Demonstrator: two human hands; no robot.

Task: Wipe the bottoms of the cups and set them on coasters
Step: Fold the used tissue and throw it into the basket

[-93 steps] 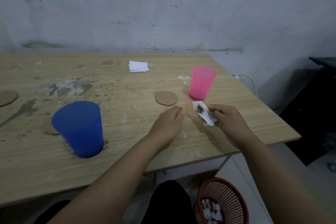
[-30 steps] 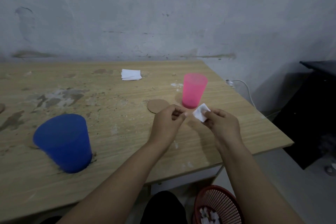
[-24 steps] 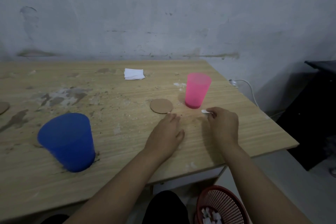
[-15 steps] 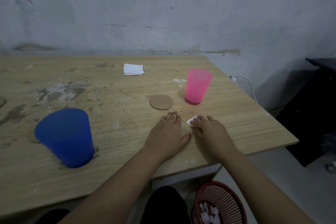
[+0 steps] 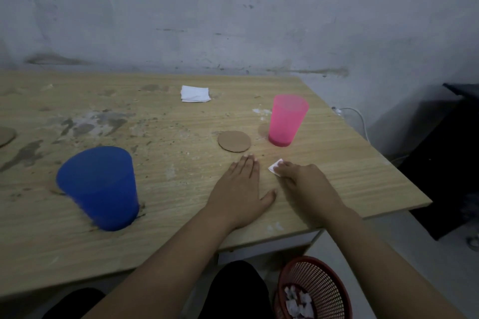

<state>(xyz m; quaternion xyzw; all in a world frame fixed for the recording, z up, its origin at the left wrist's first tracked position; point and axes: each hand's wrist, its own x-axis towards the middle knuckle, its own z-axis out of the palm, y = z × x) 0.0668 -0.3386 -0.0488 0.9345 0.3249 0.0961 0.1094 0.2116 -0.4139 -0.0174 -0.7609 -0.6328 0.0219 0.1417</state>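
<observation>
A pink cup (image 5: 287, 119) stands upright on the bare table, just right of a round brown coaster (image 5: 234, 141). A blue cup (image 5: 99, 186) stands at the left front, hiding most of another coaster under it. My left hand (image 5: 242, 189) lies flat and open on the wood below the brown coaster. My right hand (image 5: 303, 180) presses a small folded white tissue (image 5: 275, 166) onto the tabletop beside my left hand; only a corner of it shows past my fingers.
A folded white tissue stack (image 5: 195, 93) lies at the back of the wooden table (image 5: 168, 124). Part of a third coaster (image 5: 5, 136) shows at the left edge. A red mesh bin (image 5: 315, 290) with used tissues stands on the floor by the table's right front corner.
Both hands came down from holding the tissue in the air. My left hand now rests flat, and my right hand has slid the tissue on the tabletop towards my left hand.
</observation>
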